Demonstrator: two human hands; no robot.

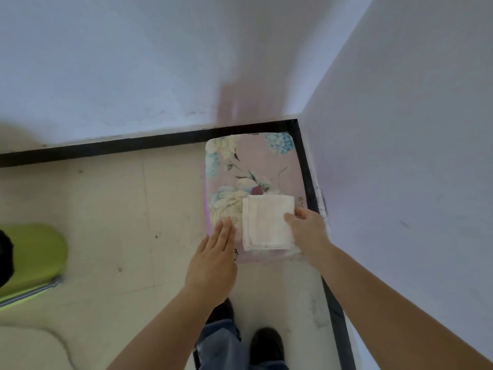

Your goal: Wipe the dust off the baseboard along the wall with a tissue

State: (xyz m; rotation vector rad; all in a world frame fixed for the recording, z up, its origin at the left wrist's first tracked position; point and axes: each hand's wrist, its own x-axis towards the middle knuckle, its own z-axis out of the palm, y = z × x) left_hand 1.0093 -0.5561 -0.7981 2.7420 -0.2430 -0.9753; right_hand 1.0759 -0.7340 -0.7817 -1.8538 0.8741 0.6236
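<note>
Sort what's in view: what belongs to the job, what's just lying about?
Job: folded tissue, pinched at its edge by the right hand; left hand, flat beside it; black baseboard.
Lying about: floral-print stool under the tissue; green object.

Nothing legible anywhere: no words, brands, numbers or signs to make out. Near the right edge of the pink flower-printed rectangular surface [256,161], just above the corner of the folded white tissue [266,222], a tiny reddish-brown printed mark [301,200], possibly characters, too small and blurred to read. At the near left edge, a small dark butterfly-like mark [235,254], not readable as text either.
</note>
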